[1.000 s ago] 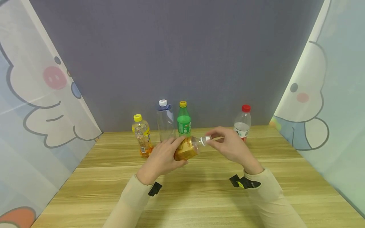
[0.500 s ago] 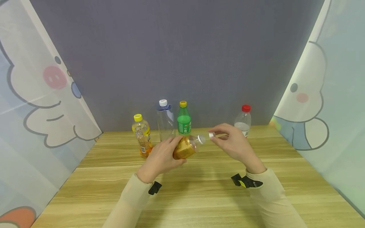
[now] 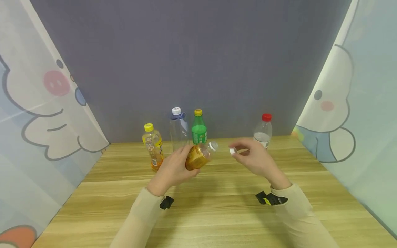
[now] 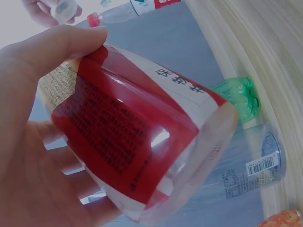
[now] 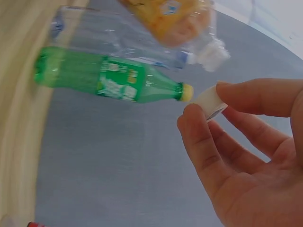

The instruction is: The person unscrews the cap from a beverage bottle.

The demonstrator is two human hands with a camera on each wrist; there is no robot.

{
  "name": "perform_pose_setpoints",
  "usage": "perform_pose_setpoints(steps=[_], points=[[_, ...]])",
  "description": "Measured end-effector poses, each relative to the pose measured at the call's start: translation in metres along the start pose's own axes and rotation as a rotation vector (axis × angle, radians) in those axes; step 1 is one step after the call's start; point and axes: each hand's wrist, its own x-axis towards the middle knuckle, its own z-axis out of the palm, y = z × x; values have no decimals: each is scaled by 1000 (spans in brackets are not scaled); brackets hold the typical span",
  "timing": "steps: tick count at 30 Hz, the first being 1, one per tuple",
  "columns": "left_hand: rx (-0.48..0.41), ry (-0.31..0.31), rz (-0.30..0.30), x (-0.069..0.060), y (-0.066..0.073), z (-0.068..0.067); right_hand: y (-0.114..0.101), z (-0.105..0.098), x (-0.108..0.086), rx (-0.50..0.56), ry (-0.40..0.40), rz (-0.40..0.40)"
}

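Note:
My left hand (image 3: 175,167) grips a clear plastic bottle (image 3: 197,157) with a gold label in the head view. The bottle is tilted, its uncapped neck up and to the right. Seen from the left wrist, the same bottle (image 4: 128,123) shows a red and white label side, with fingers wrapped round it. My right hand (image 3: 255,158) pinches a white bottle cap (image 3: 232,151) between thumb and fingertip, a short gap away from the bottle's mouth. The right wrist view shows the cap (image 5: 210,101) up close, apart from the blurred neck of the bottle (image 5: 173,21).
Behind the hands stand a yellow-capped bottle (image 3: 153,148), a tall clear bottle (image 3: 179,132) with a white cap, a green bottle (image 3: 199,131) and a red-capped bottle (image 3: 263,134). They rest on a wooden table (image 3: 217,220) before a grey panel (image 3: 198,62).
The white cap came off the bottle's neck in my right hand, which moved slightly right. My left hand drew the bottle a little left and tipped its neck higher.

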Motion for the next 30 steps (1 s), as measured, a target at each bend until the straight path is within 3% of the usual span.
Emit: perform_pose_setpoints(steps=[6,12,20,26,30], points=[[-18,1,-7,2,0,3,11,9,-5,-44,-88,60],[-56,0,9,3,0,11,26,16,-10,-147,-202,31],[-102,27,-5,5,-1,18,35,31,-18,-264,-294,-58],[-121,33,-7,6,0,24,32,38,-28,-251,-375,27],[-146,36,-14,5,1,28,32,43,-35,-283,-414,12]])
